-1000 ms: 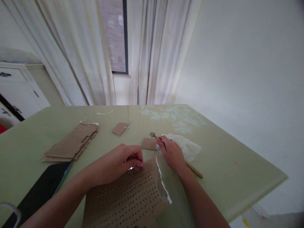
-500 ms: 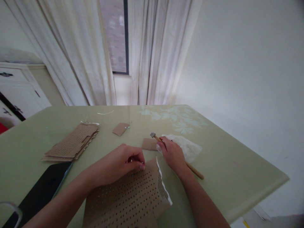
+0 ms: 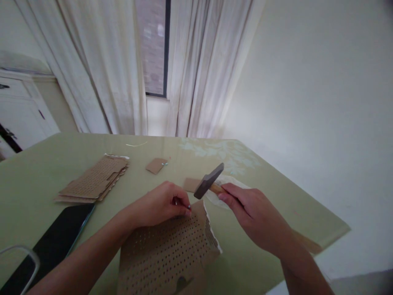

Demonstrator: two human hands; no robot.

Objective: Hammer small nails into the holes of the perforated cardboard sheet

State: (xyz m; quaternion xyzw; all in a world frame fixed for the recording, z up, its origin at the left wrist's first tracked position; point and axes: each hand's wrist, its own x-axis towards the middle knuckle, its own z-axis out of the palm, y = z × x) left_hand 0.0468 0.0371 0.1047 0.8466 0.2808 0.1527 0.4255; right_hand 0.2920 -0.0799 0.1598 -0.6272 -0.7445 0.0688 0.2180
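A perforated brown cardboard sheet (image 3: 172,254) with a torn white edge lies in front of me on the green table (image 3: 37,180). My left hand (image 3: 162,203) rests on its far edge, fingertips pinched on something small that looks like a nail. My right hand (image 3: 256,215) grips the wooden handle of a small hammer (image 3: 208,181), lifted off the table. The hammer's dark head hangs just right of and above my left fingertips.
A stack of perforated cardboard pieces (image 3: 95,180) lies at the left. Two small cardboard scraps (image 3: 156,165) sit farther back. A white plastic bag (image 3: 229,180) lies behind the hammer. A dark tablet (image 3: 58,237) is at the lower left. Curtains and a window stand beyond.
My right hand has picked the hammer up off the table and raised it toward my left fingertips. The left hand stayed on the cardboard edge. The camera shifted slightly.
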